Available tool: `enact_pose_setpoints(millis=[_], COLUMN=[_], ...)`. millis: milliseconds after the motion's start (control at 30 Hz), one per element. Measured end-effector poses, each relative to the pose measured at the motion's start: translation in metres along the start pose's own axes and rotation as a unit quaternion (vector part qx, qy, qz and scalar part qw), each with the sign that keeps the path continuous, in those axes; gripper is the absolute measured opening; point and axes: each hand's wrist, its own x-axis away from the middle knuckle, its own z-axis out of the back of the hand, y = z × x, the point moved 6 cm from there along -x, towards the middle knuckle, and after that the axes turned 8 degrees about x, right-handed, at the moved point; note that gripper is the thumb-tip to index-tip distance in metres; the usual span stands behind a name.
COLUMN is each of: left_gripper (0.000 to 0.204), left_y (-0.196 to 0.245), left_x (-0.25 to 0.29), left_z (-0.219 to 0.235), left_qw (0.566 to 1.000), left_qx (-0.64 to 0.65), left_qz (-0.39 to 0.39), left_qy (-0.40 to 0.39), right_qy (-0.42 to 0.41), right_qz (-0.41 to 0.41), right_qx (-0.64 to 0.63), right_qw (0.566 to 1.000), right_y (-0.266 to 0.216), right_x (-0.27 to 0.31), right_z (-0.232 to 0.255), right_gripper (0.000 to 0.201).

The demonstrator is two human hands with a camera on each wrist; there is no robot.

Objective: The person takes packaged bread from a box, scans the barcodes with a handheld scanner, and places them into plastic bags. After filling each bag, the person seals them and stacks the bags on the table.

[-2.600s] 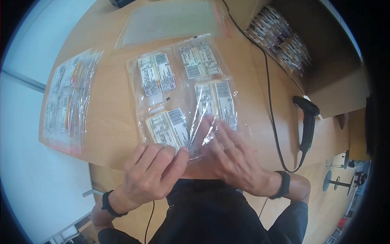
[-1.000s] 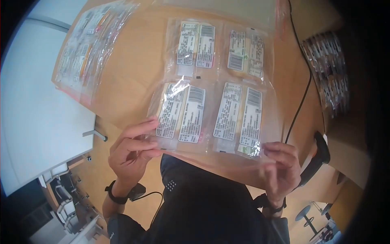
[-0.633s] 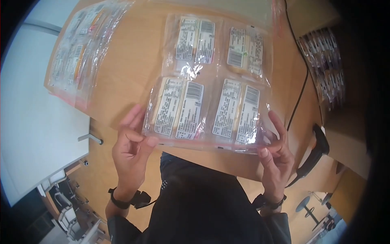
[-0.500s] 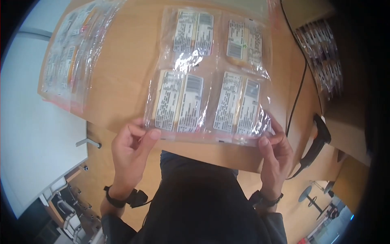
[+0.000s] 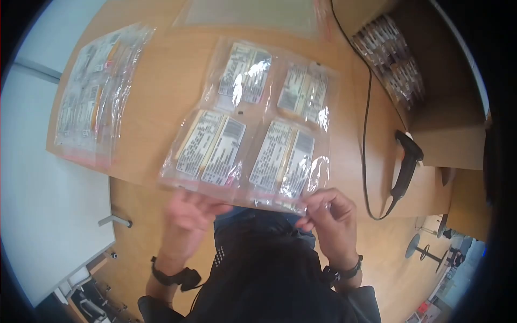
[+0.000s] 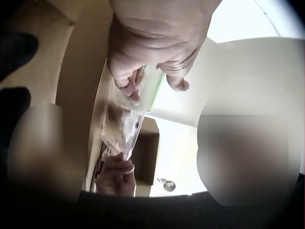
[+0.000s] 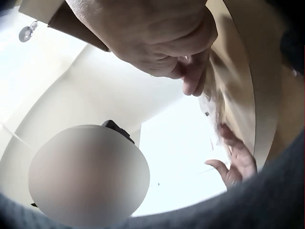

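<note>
A clear zip bag (image 5: 257,112) with a reddish strip along its near edge lies slanted over the table's front. Several flat packets (image 5: 283,156) with white barcode labels show through it in two rows. My right hand (image 5: 334,218) pinches the bag's near right corner between thumb and fingers. At the near left edge is my left hand (image 5: 188,218), blurred, its fingertips right at the strip. In the left wrist view the thumb of the left hand (image 6: 157,43) stands apart from its fingers, with the bag beyond them. The right wrist view shows the left hand spread.
A stack of filled clear bags (image 5: 99,94) lies on the left of the table (image 5: 161,81). Flat bags (image 5: 247,13) lie at the back. On the right are a black barcode scanner (image 5: 406,164), its cable (image 5: 367,107), and a cardboard box (image 5: 447,86) containing many packets (image 5: 390,59).
Both hands first lay over the bag, then held its near corners up. Now the bag is lower and tilted, the right hand keeps its corner, and the left thumb has come off.
</note>
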Motion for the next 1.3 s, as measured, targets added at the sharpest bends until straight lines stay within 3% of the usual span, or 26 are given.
enact_pose_setpoints(millis=[67, 100, 133, 167, 200, 267, 333, 367, 433, 467, 533, 567, 600, 667, 700, 733, 800, 900, 933, 967, 1000, 1067, 1100, 1133, 1167, 1300], left_gripper=[0.031, 0.031, 0.03, 0.029, 0.029, 0.035, 0.036, 0.035, 0.034, 0.034, 0.032, 0.03, 0.03, 0.031, 0.031, 0.03, 0.029, 0.029, 0.026, 0.024, 0.024, 0.02, 0.02, 0.022, 0.023, 0.028], left_y=[-0.031, -0.028, -0.03, -0.028, -0.022, -0.023, -0.016, -0.015, -0.012, -0.014, -0.012, -0.004, 0.008, 0.043, 0.061, 0.084, 0.137, 0.221, 0.245, 0.265, 0.278, 0.298, 0.299, 0.292, 0.286, 0.278], left_x=[0.005, 0.003, -0.001, -0.002, -0.001, 0.004, 0.004, 0.002, -0.002, -0.002, -0.007, -0.01, -0.013, -0.019, -0.019, -0.018, -0.018, -0.025, -0.03, -0.034, -0.042, -0.06, -0.07, -0.079, -0.085, -0.085], left_z=[-0.014, -0.015, -0.011, -0.006, -0.003, 0.006, 0.01, 0.009, 0.012, 0.018, 0.024, 0.022, 0.023, 0.013, 0.012, 0.009, 0.005, 0.006, 0.011, 0.019, 0.032, 0.081, 0.114, 0.156, 0.177, 0.181], left_qw=[0.996, 0.997, 0.992, 0.983, 0.986, 0.983, 0.981, 0.979, 0.975, 0.977, 0.963, 0.954, 0.953, 0.918, 0.916, 0.924, 0.929, 0.911, 0.903, 0.893, 0.893, 0.876, 0.877, 0.884, 0.888, 0.883], left_qx=[0.023, 0.025, 0.016, 0.007, 0.006, -0.048, -0.077, -0.105, -0.134, -0.129, -0.232, -0.276, -0.279, -0.393, -0.396, -0.376, -0.349, -0.34, -0.326, -0.309, -0.314, -0.31, -0.313, -0.305, -0.298, -0.286], left_qz=[0.086, 0.074, 0.122, 0.165, 0.137, 0.155, 0.146, 0.138, 0.136, 0.125, 0.103, 0.085, 0.074, -0.029, -0.034, -0.037, -0.08, -0.142, -0.202, -0.26, -0.261, -0.257, -0.258, -0.218, -0.179, -0.16], left_qy=[-0.015, -0.014, 0.035, 0.085, 0.093, 0.091, 0.104, 0.11, 0.11, 0.115, 0.094, 0.081, 0.086, 0.043, 0.047, 0.062, 0.091, 0.184, 0.192, 0.198, 0.19, 0.266, 0.257, 0.279, 0.301, 0.335], right_qy=[-0.02, -0.006, -0.019, -0.036, -0.053, 0.041, 0.113, 0.105, 0.066, 0.059, -0.014, -0.026, -0.033, 0.0, -0.017, -0.021, -0.007, -0.072, -0.074, -0.101, -0.11, -0.191, -0.165, -0.14, -0.136, -0.145], right_qz=[-0.012, -0.044, -0.038, 0.022, 0.093, 0.332, 0.299, 0.312, 0.304, 0.314, 0.191, 0.109, 0.12, 0.193, 0.2, 0.203, 0.334, 0.398, 0.42, 0.441, 0.502, 0.442, 0.366, 0.415, 0.397, 0.364], right_qx=[0.088, 0.148, 0.153, 0.374, 0.569, 0.702, 0.768, 0.763, 0.735, 0.735, 0.632, 0.585, 0.582, 0.595, 0.527, 0.524, 0.486, 0.434, 0.442, 0.386, 0.329, 0.271, 0.329, 0.365, 0.441, 0.389], right_qw=[0.996, 0.988, 0.987, 0.927, 0.815, 0.629, 0.555, 0.556, 0.602, 0.598, 0.751, 0.803, 0.804, 0.78, 0.826, 0.827, 0.808, 0.805, 0.789, 0.804, 0.792, 0.834, 0.854, 0.822, 0.793, 0.834], right_y=[-0.003, -0.01, -0.02, -0.036, -0.051, -0.09, -0.11, -0.109, -0.097, -0.102, -0.095, -0.086, -0.084, -0.101, -0.111, -0.124, -0.165, -0.197, -0.203, -0.203, -0.198, -0.167, -0.14, -0.107, -0.091, -0.09], right_x=[0.006, 0.01, 0.015, 0.02, 0.014, -0.014, -0.073, -0.099, -0.153, -0.161, -0.181, -0.191, -0.191, -0.183, -0.182, -0.182, -0.183, -0.219, -0.239, -0.251, -0.277, -0.335, -0.364, -0.398, -0.397, -0.391], right_z=[-0.004, -0.006, -0.001, 0.01, 0.016, 0.015, 0.014, 0.018, 0.034, 0.034, 0.049, 0.061, 0.061, 0.042, 0.024, -0.002, -0.066, -0.157, -0.189, -0.224, -0.253, -0.311, -0.331, -0.344, -0.351, -0.345], right_gripper=[0.013, 0.006, 0.006, 0.015, 0.027, 0.033, 0.032, 0.032, 0.038, 0.038, 0.044, 0.041, 0.041, 0.028, 0.02, 0.02, 0.019, 0.021, 0.025, 0.027, 0.029, 0.037, 0.041, 0.039, 0.033, 0.029])
